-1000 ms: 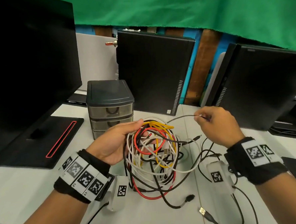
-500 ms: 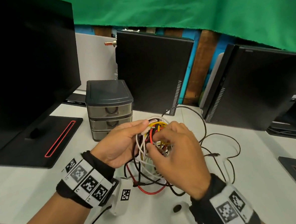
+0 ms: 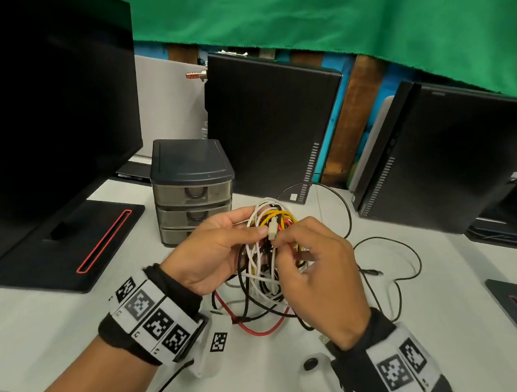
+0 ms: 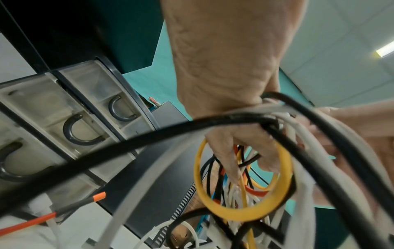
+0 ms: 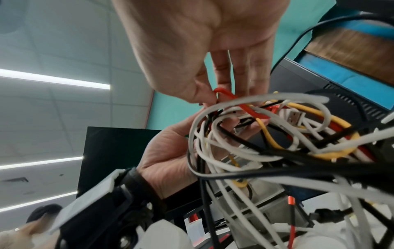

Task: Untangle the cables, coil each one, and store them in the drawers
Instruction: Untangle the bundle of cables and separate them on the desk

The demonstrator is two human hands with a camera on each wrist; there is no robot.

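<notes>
Hands both gripping one cable tangle (image 3: pixel 267 256): left hand (image 3: pixel 212 253), right hand (image 3: pixel 322 270); three drawers (image 3: pixel 193 213) behind

We see the cable bundle (image 3: pixel 269 249): white, yellow, red + black strands mixed; white connector (image 3: pixel 273 232) on top. Loose black cable (image 3: pixel 385 266) off to the side. Drawer unit (image 3: pixel 192 187): dk grey top/frame, translucent smoky drawers w/ grey U handles. Surface (image 3: pixel 47 324) is off-white. Monitor base (image 3: pixel 69 246) black w/ red outlined slot. Wristbands (image 3: pixel 149 319) black w/ white panels carrying b/w square marker patterns. Backdrop (image 3: pixel 331 18) green; PC towers (image 3: pixel 271 128) black.
</notes>
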